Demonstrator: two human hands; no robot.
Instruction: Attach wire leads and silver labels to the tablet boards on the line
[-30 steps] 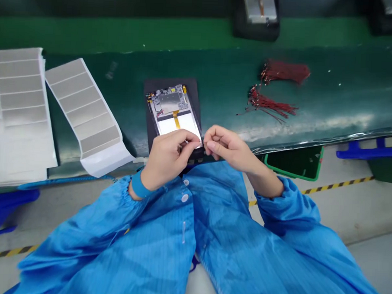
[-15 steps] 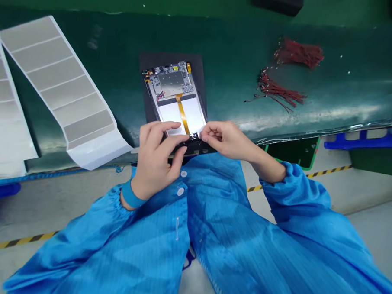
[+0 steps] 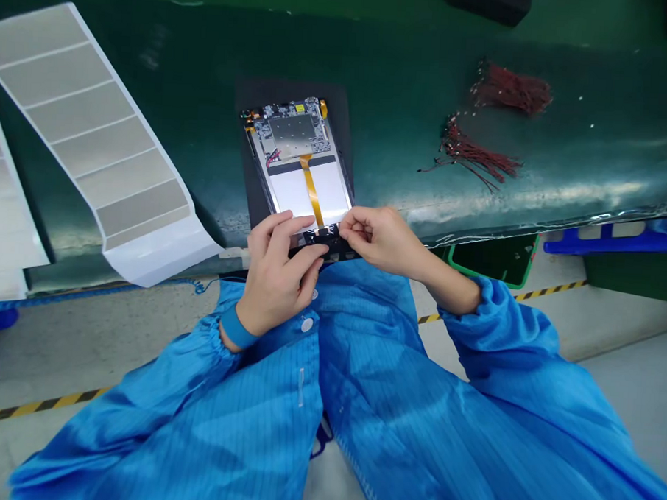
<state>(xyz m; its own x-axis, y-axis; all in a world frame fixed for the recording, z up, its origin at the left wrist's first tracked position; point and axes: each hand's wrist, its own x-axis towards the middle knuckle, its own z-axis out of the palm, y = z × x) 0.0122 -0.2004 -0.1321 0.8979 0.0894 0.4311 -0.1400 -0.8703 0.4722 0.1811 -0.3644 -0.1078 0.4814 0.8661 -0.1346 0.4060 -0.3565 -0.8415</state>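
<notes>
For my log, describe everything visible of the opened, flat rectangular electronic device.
The opened, flat rectangular electronic device lies slanted on a dark flat pad. Its far end bears a grey circuit board with a metallic plate and short red wires. Nearer lie a black strip and white panels, an amber ribbon running lengthwise over them. The near end is glossy black, partly hidden; the left grip and right grip appear to touch it.

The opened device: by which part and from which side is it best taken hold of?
The opened device is probably best held by its two long edges, one hand from each side. It is a flat slab, inside facing up, with the circuit board and orange ribbon exposed, so the edges look safer.
</notes>
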